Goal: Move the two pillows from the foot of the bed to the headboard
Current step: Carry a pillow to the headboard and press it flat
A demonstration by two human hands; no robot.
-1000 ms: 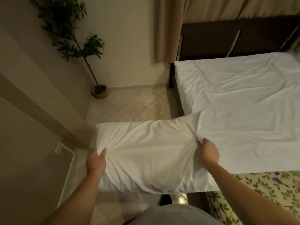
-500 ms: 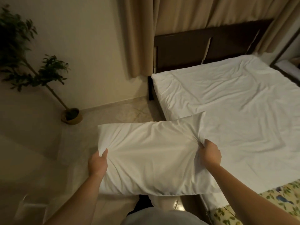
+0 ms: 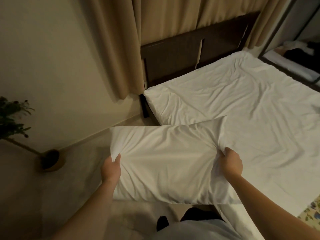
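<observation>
I hold one white pillow (image 3: 166, 161) flat in front of me, beside the bed's left edge and partly over it. My left hand (image 3: 111, 168) pinches its left end and my right hand (image 3: 230, 163) bunches its right end. The bed (image 3: 242, 104) has a wrinkled white sheet. Its dark wooden headboard (image 3: 173, 56) stands at the top, with bare sheet in front of it. No second pillow is in view.
Beige curtains (image 3: 155, 23) hang behind the headboard. A potted plant (image 3: 50, 159) stands on the floor at the left by the cream wall. A mirror or glass door (image 3: 294, 49) is at the top right. A floral cover (image 3: 311, 210) shows at the bed's lower right.
I have moved along the bed's side toward the headboard and turned right with the pillow in both hands. The headboard is nearer and the plant has slid to the left edge.
</observation>
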